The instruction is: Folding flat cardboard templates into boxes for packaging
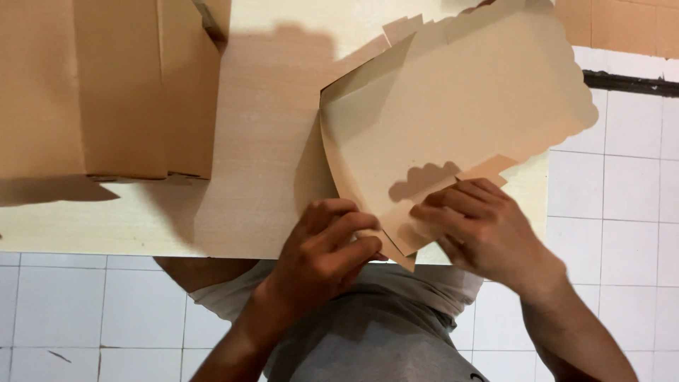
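A flat tan cardboard box blank (453, 106) with scalloped edges lies partly raised over the light wooden table (262, 177), right of centre. My left hand (322, 251) pinches its near corner at the table's front edge. My right hand (481, 223) grips a folded flap of the same blank just to the right, fingers curled over the fold. Both hands hold the near edge, a few centimetres apart.
A large brown corrugated carton (106, 85) stands on the table at the far left. More cardboard (622, 25) shows at the top right. White floor tiles (615, 212) lie to the right and below the table's edge.
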